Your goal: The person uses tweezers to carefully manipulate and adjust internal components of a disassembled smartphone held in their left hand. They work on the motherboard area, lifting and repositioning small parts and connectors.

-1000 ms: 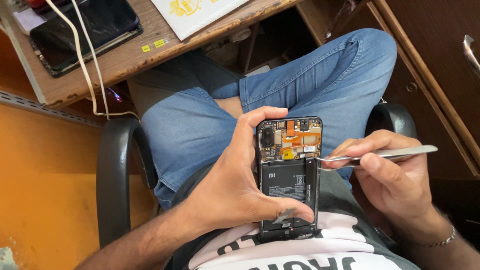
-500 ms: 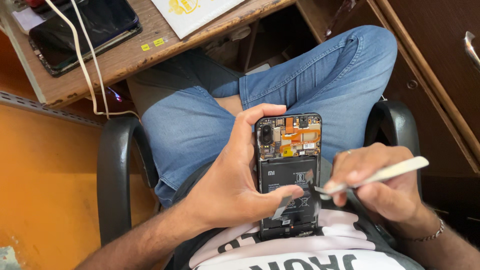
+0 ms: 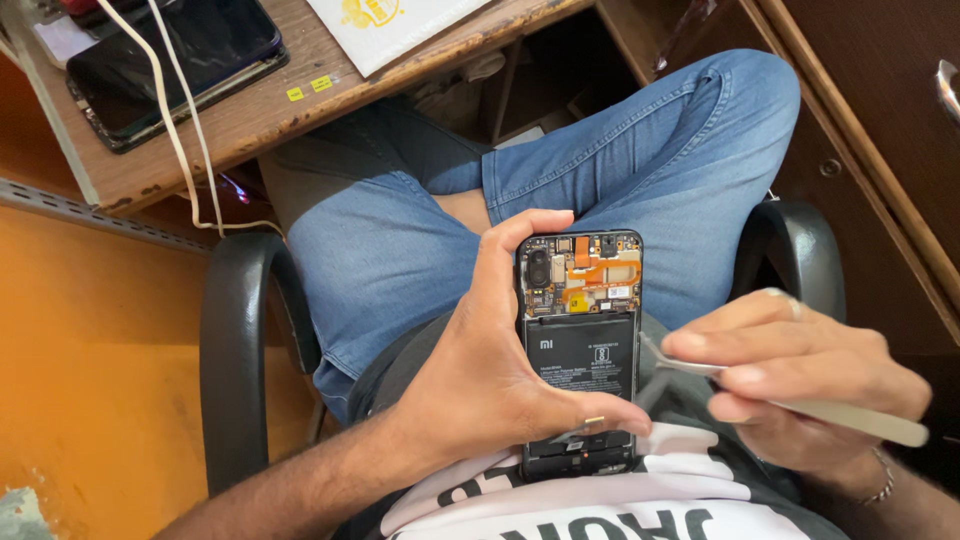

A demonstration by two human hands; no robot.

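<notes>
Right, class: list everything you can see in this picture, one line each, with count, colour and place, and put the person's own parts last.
Phone: one, black, back cover off, held over the lap.
Tweezers: one pair, silver, tip beside the phone's right edge.
Desk: one, brown wood, top left.
Tablet: one, black, on the desk.
Cables: two, white, hanging over the desk edge.
Paper: one sheet, white with yellow print, on the desk.
Chair: one, black armrests, under the person.
Jeans: blue.
Left hand: grips the phone.
Right hand: holds the tweezers.
</notes>
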